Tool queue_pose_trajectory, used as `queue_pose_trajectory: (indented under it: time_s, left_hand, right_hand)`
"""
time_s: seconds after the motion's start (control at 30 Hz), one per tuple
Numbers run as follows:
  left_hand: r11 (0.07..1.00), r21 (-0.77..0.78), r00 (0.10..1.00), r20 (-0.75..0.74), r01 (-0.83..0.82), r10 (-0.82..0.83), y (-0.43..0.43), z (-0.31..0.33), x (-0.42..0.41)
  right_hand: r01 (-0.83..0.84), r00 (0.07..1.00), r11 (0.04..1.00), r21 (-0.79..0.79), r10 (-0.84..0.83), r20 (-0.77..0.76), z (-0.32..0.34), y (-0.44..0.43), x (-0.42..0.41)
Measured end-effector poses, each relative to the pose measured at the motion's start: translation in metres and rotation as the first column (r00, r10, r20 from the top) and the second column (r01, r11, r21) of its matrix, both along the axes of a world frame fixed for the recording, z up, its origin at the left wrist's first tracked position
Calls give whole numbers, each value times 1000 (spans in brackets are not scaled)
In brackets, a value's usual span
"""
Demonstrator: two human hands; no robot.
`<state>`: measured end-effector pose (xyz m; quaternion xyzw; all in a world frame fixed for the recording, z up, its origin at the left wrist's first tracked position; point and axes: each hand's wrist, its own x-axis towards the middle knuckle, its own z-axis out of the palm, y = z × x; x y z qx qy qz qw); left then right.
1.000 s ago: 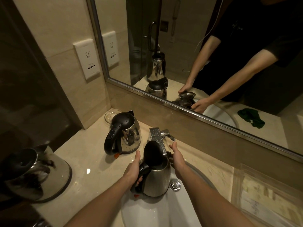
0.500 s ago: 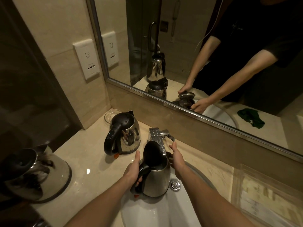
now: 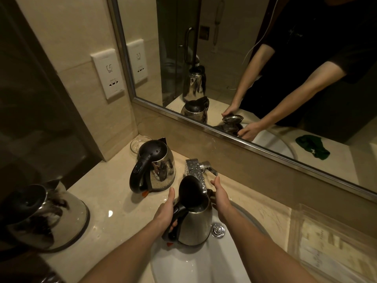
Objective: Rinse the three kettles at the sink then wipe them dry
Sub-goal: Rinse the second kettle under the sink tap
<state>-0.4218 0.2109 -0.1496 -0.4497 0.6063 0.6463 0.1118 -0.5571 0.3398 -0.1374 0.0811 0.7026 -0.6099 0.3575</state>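
Kettle (image 3: 194,225) under tap (image 3: 193,170), lid up: left hand (image 3: 166,214) wraps handle, right hand (image 3: 221,198) open against body (we judge wet steel slippery, heavier filling).

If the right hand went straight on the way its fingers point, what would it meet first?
Most likely the faucet lever: the right hand, beside the open-lidded kettle, points up and away toward it. Depth is unclear; past it is the ledge under the mirror.

Hotel-style bathroom, white basin (image 3: 204,268) in marble counter (image 3: 114,201), wide mirror (image 3: 265,68), shaver socket (image 3: 109,73)
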Motion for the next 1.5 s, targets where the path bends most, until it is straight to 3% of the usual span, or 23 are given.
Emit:
queue_pose_trajectory:
  time_s: [1.5]
  left_hand:
    - [1000, 20, 1000, -2, 20, -20, 0, -2, 1]
  right_hand:
    - [16, 1000, 1000, 12, -16, 18, 0, -1, -1]
